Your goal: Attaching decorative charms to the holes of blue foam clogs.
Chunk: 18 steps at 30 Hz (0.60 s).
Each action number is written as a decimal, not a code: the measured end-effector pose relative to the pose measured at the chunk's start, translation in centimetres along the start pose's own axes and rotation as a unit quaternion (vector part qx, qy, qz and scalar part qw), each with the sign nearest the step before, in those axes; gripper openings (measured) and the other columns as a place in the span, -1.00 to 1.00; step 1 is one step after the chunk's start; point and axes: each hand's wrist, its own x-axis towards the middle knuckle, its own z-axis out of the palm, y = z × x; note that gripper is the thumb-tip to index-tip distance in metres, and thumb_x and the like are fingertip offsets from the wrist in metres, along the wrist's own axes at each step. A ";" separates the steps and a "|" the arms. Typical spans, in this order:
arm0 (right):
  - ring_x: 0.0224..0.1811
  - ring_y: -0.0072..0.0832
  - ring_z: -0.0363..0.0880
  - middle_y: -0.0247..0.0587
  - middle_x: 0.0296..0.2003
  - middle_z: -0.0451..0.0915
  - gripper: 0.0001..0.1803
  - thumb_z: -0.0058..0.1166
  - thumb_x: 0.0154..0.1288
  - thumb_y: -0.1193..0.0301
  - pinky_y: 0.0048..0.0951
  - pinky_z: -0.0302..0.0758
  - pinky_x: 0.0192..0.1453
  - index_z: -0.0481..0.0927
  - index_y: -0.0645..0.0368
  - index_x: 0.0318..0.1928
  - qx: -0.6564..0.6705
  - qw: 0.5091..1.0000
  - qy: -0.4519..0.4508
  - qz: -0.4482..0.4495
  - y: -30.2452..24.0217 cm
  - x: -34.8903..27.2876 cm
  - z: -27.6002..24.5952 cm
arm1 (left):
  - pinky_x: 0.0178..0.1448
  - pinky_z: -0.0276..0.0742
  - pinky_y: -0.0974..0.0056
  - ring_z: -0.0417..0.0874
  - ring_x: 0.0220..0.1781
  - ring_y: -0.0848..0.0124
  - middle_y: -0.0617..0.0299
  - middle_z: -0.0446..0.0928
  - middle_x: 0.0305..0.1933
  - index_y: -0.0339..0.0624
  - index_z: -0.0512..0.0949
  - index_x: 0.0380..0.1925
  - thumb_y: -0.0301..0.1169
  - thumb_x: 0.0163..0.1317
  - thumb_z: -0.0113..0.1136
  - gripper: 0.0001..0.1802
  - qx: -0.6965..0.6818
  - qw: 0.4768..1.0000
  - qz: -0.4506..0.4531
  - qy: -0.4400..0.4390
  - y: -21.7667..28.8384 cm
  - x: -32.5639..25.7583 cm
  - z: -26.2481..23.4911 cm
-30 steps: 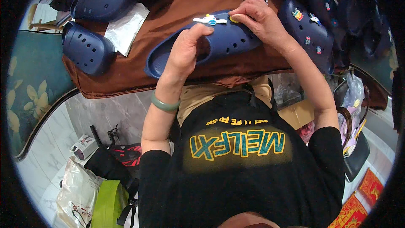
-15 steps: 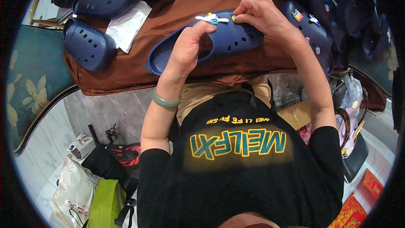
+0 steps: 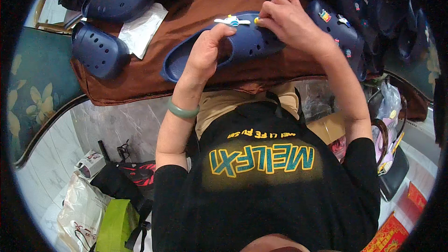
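A navy blue clog (image 3: 239, 45) with round holes lies sideways on the brown cloth. My left hand (image 3: 210, 46) grips its near upper edge, the thumb pressed beside a white and blue airplane-shaped shoe charm (image 3: 232, 20). The fingers of that hand are hidden inside the shoe. At the toe end my right hand (image 3: 290, 21) pinches a small yellow shoe charm (image 3: 257, 20) against the upper between thumb and forefinger; its shape is mostly covered. To the right stands another navy clog (image 3: 346, 42) with several colourful charms fixed in its holes.
Plain navy clogs (image 3: 99, 49) and a crumpled white paper packet (image 3: 142, 30) lie at the left of the brown cloth (image 3: 135, 81). More dark clogs (image 3: 394, 7) are piled at the far right. Below left are a green bag (image 3: 115, 224) and a white plastic bag (image 3: 81, 210).
The airplane charm and clog have shifted slightly left. My right hand has moved a little down and left, still pinching the yellow charm; my left hand keeps its grip.
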 end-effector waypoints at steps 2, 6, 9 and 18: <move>-0.13 -0.28 0.48 -0.26 -0.40 0.56 -0.81 0.19 0.19 0.28 -0.29 0.30 0.13 0.59 0.14 -0.32 0.085 0.995 -0.007 -0.052 1.5 0.1 -0.5 | -0.38 0.31 0.48 0.43 -0.47 0.63 0.41 0.49 -0.46 -0.21 0.58 -0.37 -0.35 0.28 0.07 -0.81 0.005 0.999 -0.012 -0.042 0.2 0.0 0.1; -0.13 -0.29 0.48 -0.24 -0.41 0.55 -0.77 0.21 0.17 0.25 -0.23 0.29 0.15 0.58 0.15 -0.35 0.096 0.995 -0.011 -0.018 1.6 0.5 0.6 | -0.37 0.31 0.49 0.43 -0.45 0.64 0.40 0.49 -0.44 -0.21 0.59 -0.36 -0.36 0.29 0.05 -0.81 0.003 1.000 -0.007 -0.024 -0.2 0.2 -0.1; -0.11 -0.24 0.51 -0.20 -0.40 0.59 -0.73 0.18 0.19 0.18 -0.08 0.26 0.14 0.60 0.13 -0.39 0.047 0.999 0.006 0.005 0.0 0.2 1.1 | -0.34 0.33 0.49 0.45 -0.42 0.63 0.39 0.50 -0.42 -0.21 0.58 -0.37 -0.35 0.30 0.05 -0.81 0.010 1.000 -0.002 -0.025 -0.2 0.1 0.1; -0.32 -0.26 0.57 -0.13 -0.46 0.58 -0.73 0.08 0.29 0.26 -0.25 0.45 -0.15 0.58 0.26 -0.34 0.268 0.958 0.037 0.090 1.8 -0.3 1.7 | -0.06 0.42 0.43 0.54 -0.21 0.54 0.29 0.56 -0.25 -0.24 0.57 -0.24 -0.39 0.33 -0.01 -0.80 0.004 0.999 -0.011 -0.031 -0.6 0.3 -1.0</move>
